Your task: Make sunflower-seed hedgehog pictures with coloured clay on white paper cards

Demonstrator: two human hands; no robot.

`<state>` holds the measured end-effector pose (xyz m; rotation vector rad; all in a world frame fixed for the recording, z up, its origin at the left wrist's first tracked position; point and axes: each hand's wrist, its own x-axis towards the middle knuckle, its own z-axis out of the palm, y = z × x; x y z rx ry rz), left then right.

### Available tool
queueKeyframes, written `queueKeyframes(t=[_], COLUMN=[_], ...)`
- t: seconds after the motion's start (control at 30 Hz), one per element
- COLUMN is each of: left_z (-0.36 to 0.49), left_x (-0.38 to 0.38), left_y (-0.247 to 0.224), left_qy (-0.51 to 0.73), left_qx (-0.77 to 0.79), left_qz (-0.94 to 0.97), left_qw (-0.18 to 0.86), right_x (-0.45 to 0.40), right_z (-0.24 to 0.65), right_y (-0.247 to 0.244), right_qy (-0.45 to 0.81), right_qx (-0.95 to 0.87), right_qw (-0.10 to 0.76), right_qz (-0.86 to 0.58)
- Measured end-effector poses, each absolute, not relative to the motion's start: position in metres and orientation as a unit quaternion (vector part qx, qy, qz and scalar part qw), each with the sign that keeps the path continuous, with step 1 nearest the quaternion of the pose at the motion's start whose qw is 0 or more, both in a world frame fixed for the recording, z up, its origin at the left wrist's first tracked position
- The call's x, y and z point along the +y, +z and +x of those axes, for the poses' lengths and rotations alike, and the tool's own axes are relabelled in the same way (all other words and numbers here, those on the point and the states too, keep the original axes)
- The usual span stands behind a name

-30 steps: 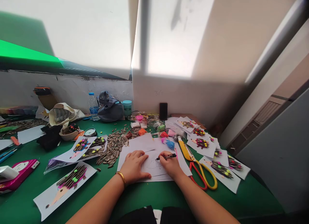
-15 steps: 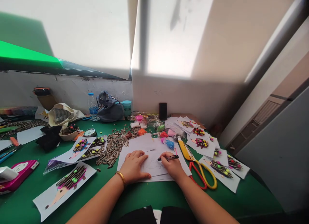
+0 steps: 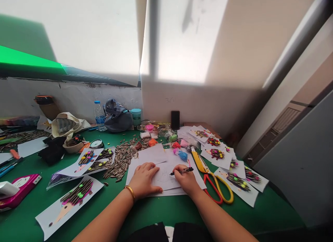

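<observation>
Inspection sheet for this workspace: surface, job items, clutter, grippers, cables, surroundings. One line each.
Surface: green table, heavily covered.
Job's things: black pen, tip at a faint line drawing on white paper; tip contact can't be told.
Clutter: striped seed heap, wrapped coloured lumps, scissors right of the paper, hedgehog cards on both sides.
Grippers: bare hands; left hand spread on the paper, right hand gripping the pen.
Cables: nothing seen clearly; magenta power strip, apparently, at left edge.
Surroundings: pale wall behind; blue-grey bag and water bottle near it.
</observation>
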<state>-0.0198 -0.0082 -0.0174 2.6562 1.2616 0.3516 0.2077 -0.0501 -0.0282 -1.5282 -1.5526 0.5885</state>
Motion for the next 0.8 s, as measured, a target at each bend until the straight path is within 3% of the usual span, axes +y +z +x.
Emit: queueKeyframes(t=[0.8], left_z=[-0.0202], left_x=[-0.0083], left_y=[-0.0174], left_qy=[0.115], left_qx=[0.430], left_qz=[0.891], left_qw=[0.092], right_x=[-0.0509], right_z=[0.2122], right_y=[-0.0335], right_qy=[0.231], right_qx=[-0.623], right_qw=[0.432], right_qz=[-0.609])
